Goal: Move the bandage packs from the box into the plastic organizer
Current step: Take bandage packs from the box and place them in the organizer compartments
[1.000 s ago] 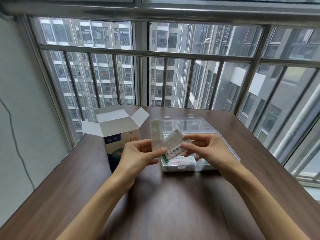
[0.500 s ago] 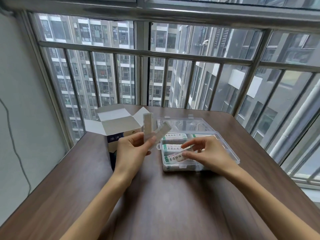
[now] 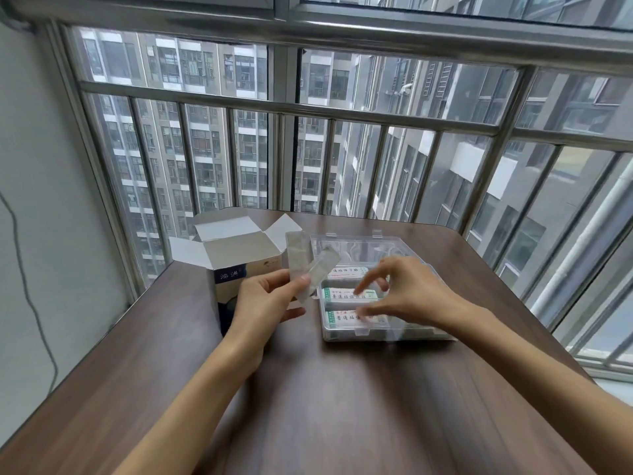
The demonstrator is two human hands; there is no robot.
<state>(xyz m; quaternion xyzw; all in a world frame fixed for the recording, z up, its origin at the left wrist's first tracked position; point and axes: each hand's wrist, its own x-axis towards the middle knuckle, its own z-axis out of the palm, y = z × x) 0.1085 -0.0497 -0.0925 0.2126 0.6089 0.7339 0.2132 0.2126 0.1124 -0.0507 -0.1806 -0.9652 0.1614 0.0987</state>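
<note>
The cardboard box (image 3: 233,265) stands open-flapped at the table's back left. To its right lies the clear plastic organizer (image 3: 356,332) with its lid (image 3: 356,248) folded back. Bandage packs (image 3: 346,296) with green print lie in its left compartments. My left hand (image 3: 263,303) pinches two pale bandage packs (image 3: 305,265) fanned upward between box and organizer. My right hand (image 3: 407,293) hovers over the organizer, fingers spread and loosely bent, fingertips touching the packs inside; it grips nothing.
The brown wooden table (image 3: 308,406) fills the foreground. A metal window railing (image 3: 308,114) runs along its far and right edges. A grey wall (image 3: 41,200) with a hanging cable stands at the left.
My right hand has put its pack down in the organizer and let go, fingers now spread over the packs. My left hand still holds two packs, nearly where it was.
</note>
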